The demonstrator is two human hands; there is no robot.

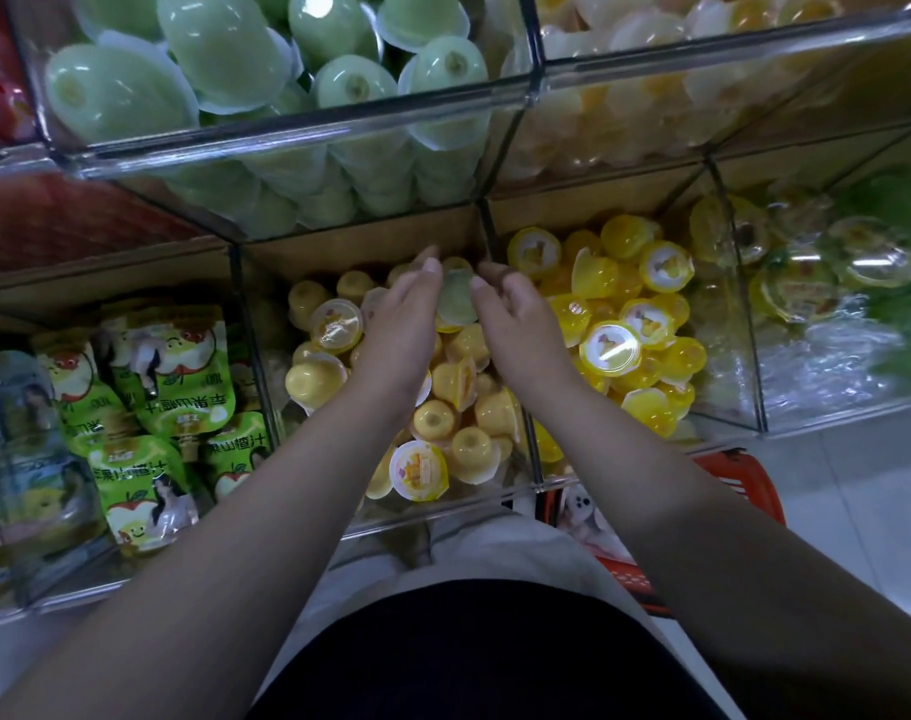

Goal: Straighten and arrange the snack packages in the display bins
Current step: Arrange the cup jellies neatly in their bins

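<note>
Both my hands reach into the middle clear bin (443, 517) on the lower shelf, filled with several pale yellow jelly cups (435, 420). My left hand (404, 319) and my right hand (515, 324) hold a single pale green jelly cup (457, 304) between them, fingertips curled against its sides, just above the yellow cups at the back of the bin. The neighbouring bin on the right holds several bright yellow jelly cups (611, 348).
Green juice pouches (151, 407) fill the bin to the left. The upper shelf holds green jelly cups (224, 49) and pale yellow ones (650, 85). Clear-wrapped cups (806, 283) sit far right. An orange basket (744, 491) stands on the tiled floor by my legs.
</note>
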